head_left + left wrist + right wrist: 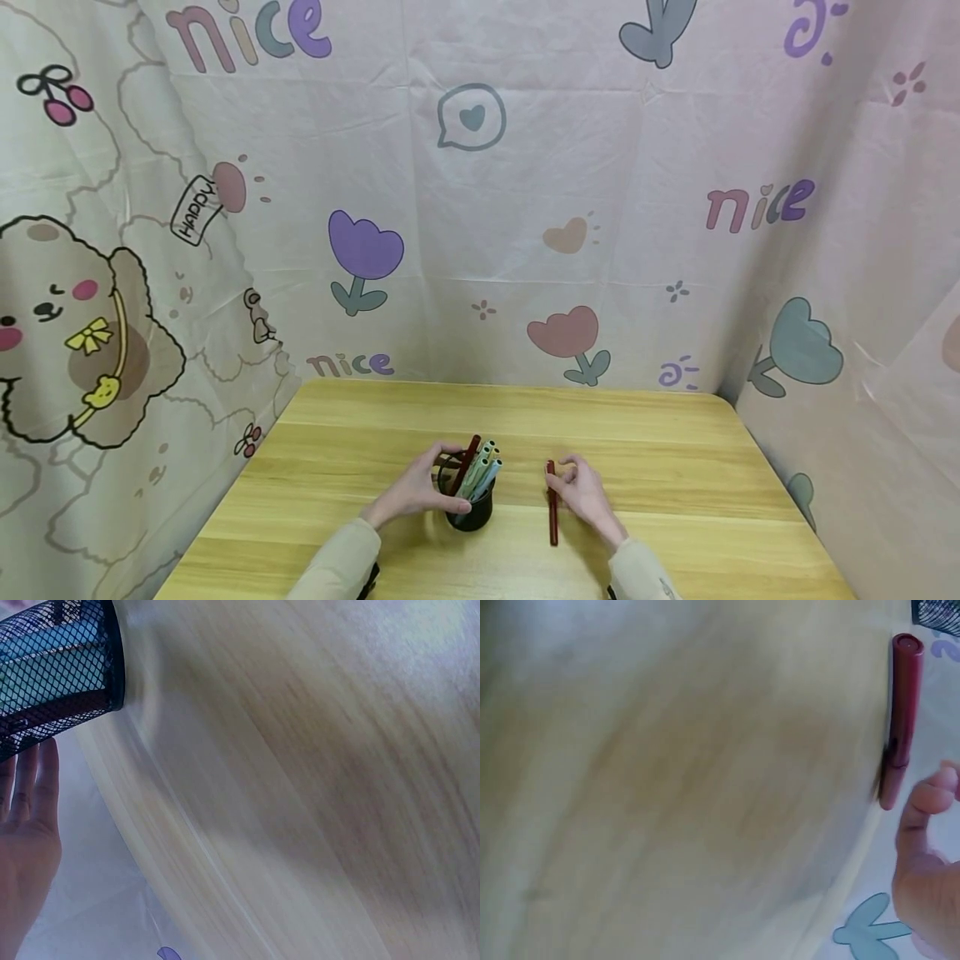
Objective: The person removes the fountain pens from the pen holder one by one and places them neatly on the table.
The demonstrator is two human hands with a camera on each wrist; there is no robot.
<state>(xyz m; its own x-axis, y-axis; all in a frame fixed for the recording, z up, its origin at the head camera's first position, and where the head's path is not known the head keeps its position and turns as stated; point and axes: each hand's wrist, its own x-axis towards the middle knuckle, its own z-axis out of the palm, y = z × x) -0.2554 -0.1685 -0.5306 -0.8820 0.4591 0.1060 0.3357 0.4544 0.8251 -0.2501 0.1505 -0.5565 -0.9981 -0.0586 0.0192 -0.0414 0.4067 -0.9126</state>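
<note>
In the head view a black mesh pen holder (471, 518) stands at the middle of the table, with several pens (486, 478) in dark red, pale green and light blue sticking out of it. My left hand (417, 487) holds the holder from the left, thumb in front and fingers around the far side. To the right, a dark red pen (553, 521) lies lengthwise on the wood. My right hand (585, 492) hovers at its far end, fingers bent. In the right wrist view the thumb (919, 817) is close beside the pen's tip, with a small gap between them.
The wooden table (360, 417) has a rounded far right corner. Behind it and on both sides hangs a pale printed curtain (465, 217) with flowers, bears and lettering, close to the table's far edge.
</note>
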